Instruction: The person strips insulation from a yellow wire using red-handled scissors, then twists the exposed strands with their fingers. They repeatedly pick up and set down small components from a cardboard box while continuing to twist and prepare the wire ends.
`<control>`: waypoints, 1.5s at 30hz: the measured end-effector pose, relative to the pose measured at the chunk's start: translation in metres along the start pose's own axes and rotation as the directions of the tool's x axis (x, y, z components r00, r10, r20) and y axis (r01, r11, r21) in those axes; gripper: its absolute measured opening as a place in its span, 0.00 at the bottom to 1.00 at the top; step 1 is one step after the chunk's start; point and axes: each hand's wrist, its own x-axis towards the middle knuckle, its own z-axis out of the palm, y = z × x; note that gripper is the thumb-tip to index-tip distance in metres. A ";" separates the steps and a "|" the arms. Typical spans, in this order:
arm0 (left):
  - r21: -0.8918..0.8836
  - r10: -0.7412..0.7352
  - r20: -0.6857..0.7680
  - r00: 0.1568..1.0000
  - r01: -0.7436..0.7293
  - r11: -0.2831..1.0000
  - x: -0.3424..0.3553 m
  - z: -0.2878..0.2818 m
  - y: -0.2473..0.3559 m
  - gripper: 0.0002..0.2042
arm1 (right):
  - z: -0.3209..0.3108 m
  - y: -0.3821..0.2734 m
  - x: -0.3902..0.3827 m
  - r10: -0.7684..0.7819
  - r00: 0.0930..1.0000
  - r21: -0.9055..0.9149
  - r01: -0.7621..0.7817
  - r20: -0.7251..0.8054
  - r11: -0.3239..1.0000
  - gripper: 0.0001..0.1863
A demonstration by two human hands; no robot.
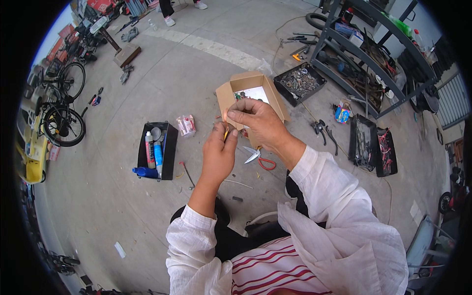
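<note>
My left hand is closed on a thin yellow wire, held upright in front of me. Just above it, my right hand pinches what look like bare copper strands at the wire's upper end. Behind both hands is an open cardboard box with small parts in it, partly hidden. Red-handled scissors lie on the floor just below my right hand. A small clear packet lies to the left of the box.
A black bin with tubes and bottles sits left; a tray of hardware, pliers and tool trays lie right, below a metal rack. Bicycles stand far left. A person's legs show at the top.
</note>
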 end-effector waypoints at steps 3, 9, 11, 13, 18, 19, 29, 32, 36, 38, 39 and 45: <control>-0.023 -0.008 -0.034 0.999 0.007 1.000 0.000 0.003 -0.003 0.08 | 0.000 -0.005 -0.004 0.002 1.000 -0.050 -0.003 -0.015 0.999 0.08; 0.075 0.006 -0.188 0.982 0.008 0.997 0.001 -0.001 0.007 0.08 | 0.003 -0.007 -0.006 -0.145 0.985 -0.325 0.107 -0.095 0.940 0.10; 0.119 0.002 -0.194 0.981 0.021 0.993 0.001 -0.002 0.007 0.08 | 0.006 -0.012 -0.010 -0.122 0.987 -0.346 0.077 -0.108 0.935 0.09; 0.149 0.011 -0.178 0.984 0.016 0.989 0.001 -0.002 0.005 0.08 | 0.007 -0.010 -0.010 -0.221 0.969 -0.413 0.157 -0.111 0.897 0.08; 0.061 -0.010 -0.205 0.979 0.023 0.998 0.002 0.000 -0.002 0.09 | 0.009 -0.003 -0.009 -0.509 0.861 -0.621 0.390 -0.017 0.680 0.08; 0.047 -0.009 -0.215 0.977 0.019 0.999 0.002 -0.001 -0.003 0.09 | 0.010 -0.003 -0.009 -0.489 0.872 -0.589 0.376 -0.037 0.715 0.08; -0.038 -0.103 -0.042 0.994 0.102 0.994 -0.003 0.009 0.005 0.11 | 0.010 0.000 -0.003 -0.719 0.695 -0.798 0.435 0.003 0.417 0.04; -0.032 -0.157 0.012 0.987 0.158 0.987 -0.002 0.009 0.014 0.11 | 0.001 0.004 0.006 -0.700 0.700 -0.773 0.363 -0.141 0.519 0.04; -0.048 -0.170 0.032 0.985 0.172 0.984 -0.017 0.010 0.001 0.11 | -0.027 -0.013 0.027 -0.569 0.673 -0.568 0.261 -0.473 0.780 0.06; -0.215 -0.245 0.018 0.969 0.243 0.946 -0.017 0.008 -0.006 0.09 | -0.048 -0.026 0.032 -0.584 0.603 -0.529 0.294 -0.544 0.796 0.05; -0.340 -0.324 0.032 0.945 0.316 0.886 -0.013 0.003 -0.005 0.08 | -0.057 -0.032 0.031 -0.589 0.562 -0.513 0.309 -0.581 0.800 0.05; -0.771 -0.452 0.042 0.891 0.316 0.553 0.010 -0.032 -0.013 0.07 | -0.038 -0.032 0.008 -0.806 0.588 -0.864 0.440 0.071 0.245 0.04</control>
